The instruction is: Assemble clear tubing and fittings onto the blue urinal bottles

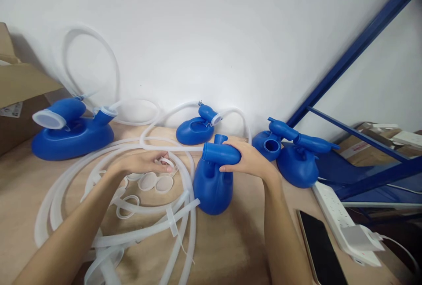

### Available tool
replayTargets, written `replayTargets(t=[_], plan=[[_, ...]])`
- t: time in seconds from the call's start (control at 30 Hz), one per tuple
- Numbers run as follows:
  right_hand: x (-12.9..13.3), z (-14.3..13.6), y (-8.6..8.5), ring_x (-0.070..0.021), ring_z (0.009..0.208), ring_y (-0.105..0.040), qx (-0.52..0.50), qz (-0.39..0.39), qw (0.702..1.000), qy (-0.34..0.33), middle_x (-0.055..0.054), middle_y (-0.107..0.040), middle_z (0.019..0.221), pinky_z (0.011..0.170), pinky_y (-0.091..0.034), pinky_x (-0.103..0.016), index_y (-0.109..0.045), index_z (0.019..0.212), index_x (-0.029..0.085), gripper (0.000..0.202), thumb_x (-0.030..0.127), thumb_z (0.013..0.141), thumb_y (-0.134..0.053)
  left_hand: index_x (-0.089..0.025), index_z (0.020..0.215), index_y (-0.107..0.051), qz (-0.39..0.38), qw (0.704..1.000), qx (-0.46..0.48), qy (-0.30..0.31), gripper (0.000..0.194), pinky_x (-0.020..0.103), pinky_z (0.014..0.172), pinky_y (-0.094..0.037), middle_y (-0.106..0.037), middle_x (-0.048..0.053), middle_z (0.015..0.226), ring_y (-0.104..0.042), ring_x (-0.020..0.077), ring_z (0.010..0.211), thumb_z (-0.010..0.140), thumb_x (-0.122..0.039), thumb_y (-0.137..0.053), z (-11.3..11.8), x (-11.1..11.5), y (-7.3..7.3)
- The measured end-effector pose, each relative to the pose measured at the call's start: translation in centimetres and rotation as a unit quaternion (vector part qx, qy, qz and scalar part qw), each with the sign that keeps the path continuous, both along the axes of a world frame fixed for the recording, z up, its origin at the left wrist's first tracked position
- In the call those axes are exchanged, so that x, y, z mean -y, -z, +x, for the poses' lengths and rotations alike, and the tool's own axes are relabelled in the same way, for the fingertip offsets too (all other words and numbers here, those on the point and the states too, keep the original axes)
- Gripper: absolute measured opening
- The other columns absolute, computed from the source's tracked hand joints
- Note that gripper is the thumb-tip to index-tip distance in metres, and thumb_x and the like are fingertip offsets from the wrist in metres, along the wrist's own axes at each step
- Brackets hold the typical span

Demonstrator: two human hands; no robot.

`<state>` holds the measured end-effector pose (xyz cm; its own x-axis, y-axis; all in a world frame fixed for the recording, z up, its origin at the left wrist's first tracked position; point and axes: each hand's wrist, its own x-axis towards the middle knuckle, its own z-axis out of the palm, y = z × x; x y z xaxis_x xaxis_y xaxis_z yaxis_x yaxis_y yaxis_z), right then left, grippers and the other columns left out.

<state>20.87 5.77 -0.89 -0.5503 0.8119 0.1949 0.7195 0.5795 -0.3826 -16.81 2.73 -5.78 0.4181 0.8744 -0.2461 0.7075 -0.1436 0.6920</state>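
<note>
My right hand (247, 157) is wrapped round the far end of a blue cylindrical plastic head piece (220, 154). That piece lies across the top of a blue plastic urinal bottle (213, 192), its open mouth facing left; whether the two are joined I cannot tell. Further left, my left hand (148, 162) pinches a translucent plastic cap ring (167, 160) between thumb and fingers. Just below that hand lie loose round translucent caps (164, 184) on the table. Coils of translucent hose (145, 233) spread beneath and around my left forearm.
Capped blue bottles with hoses stand at the far left (74, 137) and back middle (194, 130). More blue bottles (297, 166) sit to the right. A phone (321, 247) and a power strip (344, 223) lie near the blue metal frame (356, 47). A cardboard box (26, 85) stands left.
</note>
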Motion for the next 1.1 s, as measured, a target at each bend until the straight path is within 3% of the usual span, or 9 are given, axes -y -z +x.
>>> replayTargets(t=[0.13, 0.2, 0.3, 0.43, 0.7, 0.77, 0.83, 0.93, 1.1], plan=[[0.0, 0.0, 0.1, -0.0389, 0.136, -0.061, -0.004, -0.019, 1.0, -0.021, -0.009, -0.068, 0.142, 0.115, -0.048, -0.058, -0.067, 0.132, 0.029, 0.079, 0.067, 0.067, -0.089, -0.021, 0.098, -0.057, -0.059, 0.985, 0.153, -0.051, 0.048, 0.03, 0.081, -0.055, -0.063, 0.002, 0.096, -0.063, 0.0207, 0.091, 0.09, -0.068, -0.063, 2.6, 1.1, -1.4], [0.2, -0.2, 0.1, -0.0391, 0.137, -0.061, -0.003, -0.022, 0.999, -0.029, -0.008, -0.069, 0.143, 0.115, -0.048, -0.058, -0.067, 0.133, 0.029, 0.081, 0.069, 0.066, -0.089, -0.022, 0.099, -0.055, -0.046, 0.968, 0.233, -0.078, 0.047, 0.028, 0.073, -0.053, -0.059, 0.0, 0.092, -0.058, 0.0167, 0.079, 0.092, -0.068, -0.062, 4.7, 1.7, -1.8], [0.7, -0.8, 0.0, -0.0393, 0.131, -0.064, 0.004, -0.007, 0.999, -0.031, -0.008, -0.072, 0.136, 0.112, -0.051, -0.058, -0.068, 0.131, 0.029, 0.081, 0.071, 0.065, -0.089, -0.024, 0.108, -0.055, -0.031, 0.933, 0.34, -0.112, 0.048, 0.023, 0.053, -0.039, -0.05, -0.002, 0.082, -0.043, 0.0127, 0.062, 0.095, -0.071, -0.054, 7.8, 2.4, -1.9], [1.3, -1.7, -0.6, -0.0372, 0.118, -0.071, 0.015, -0.01, 0.999, -0.05, -0.007, -0.076, 0.125, 0.103, -0.056, -0.053, -0.07, 0.122, 0.029, 0.072, 0.069, 0.065, -0.089, -0.023, 0.102, -0.057, 0.001, 0.911, 0.373, -0.177, 0.047, 0.022, 0.052, -0.034, -0.045, -0.003, 0.076, -0.04, 0.0122, 0.06, 0.095, -0.07, -0.054, 10.9, 2.6, -1.3], [1.6, -2.3, -0.5, -0.0367, 0.115, -0.072, 0.02, -0.016, 0.999, -0.044, -0.006, -0.076, 0.123, 0.093, -0.058, -0.048, -0.068, 0.12, 0.029, 0.069, 0.069, 0.068, -0.086, -0.02, 0.103, -0.059, -0.005, 0.886, 0.396, -0.24, 0.063, 0.027, 0.049, -0.037, -0.056, 0.002, 0.083, -0.049, 0.0159, 0.06, 0.097, -0.077, -0.034, 14.1, 1.5, 0.2], [1.8, -2.4, -0.5, -0.0346, 0.108, -0.073, 0.025, -0.025, 0.998, -0.043, -0.004, -0.077, 0.118, 0.086, -0.058, -0.044, -0.067, 0.12, 0.031, 0.065, 0.068, 0.07, -0.086, -0.02, 0.103, -0.058, 0.027, 0.877, 0.417, -0.238, 0.06, 0.028, 0.055, -0.044, -0.058, 0.004, 0.089, -0.055, 0.0181, 0.067, 0.1, -0.073, -0.03, 14.7, 1.3, 0.4], [1.9, -2.5, -0.6, -0.033, 0.102, -0.074, 0.034, -0.03, 0.998, -0.04, -0.003, -0.078, 0.113, 0.08, -0.058, -0.042, -0.067, 0.118, 0.031, 0.061, 0.066, 0.071, -0.086, -0.022, 0.102, -0.057, 0.095, 0.864, 0.439, -0.229, 0.05, 0.032, 0.075, -0.053, -0.06, 0.005, 0.097, -0.061, 0.0216, 0.086, 0.104, -0.065, -0.031, 15.3, 1.3, 0.6], [1.9, -2.6, -0.6, -0.0318, 0.097, -0.074, 0.039, -0.024, 0.998, -0.049, -0.003, -0.078, 0.107, 0.08, -0.057, -0.042, -0.068, 0.116, 0.03, 0.058, 0.064, 0.073, -0.086, -0.023, 0.102, -0.053, 0.16, 0.846, 0.46, -0.216, 0.04, 0.037, 0.103, -0.048, -0.061, 0.005, 0.102, -0.06, 0.0239, 0.107, 0.108, -0.054, -0.028, 15.9, 1.5, 1.1], [1.4, -2.1, 0.1, -0.0313, 0.102, -0.074, -0.003, -0.023, 0.996, -0.085, -0.004, -0.078, 0.115, 0.089, -0.057, -0.044, -0.067, 0.125, 0.03, 0.062, 0.061, 0.074, -0.085, -0.024, 0.113, -0.049, 0.209, 0.849, 0.456, -0.165, 0.034, 0.039, 0.111, -0.044, -0.061, 0.009, 0.117, -0.06, 0.0256, 0.118, 0.107, -0.053, -0.034, 15.9, 1.4, 1.7]])
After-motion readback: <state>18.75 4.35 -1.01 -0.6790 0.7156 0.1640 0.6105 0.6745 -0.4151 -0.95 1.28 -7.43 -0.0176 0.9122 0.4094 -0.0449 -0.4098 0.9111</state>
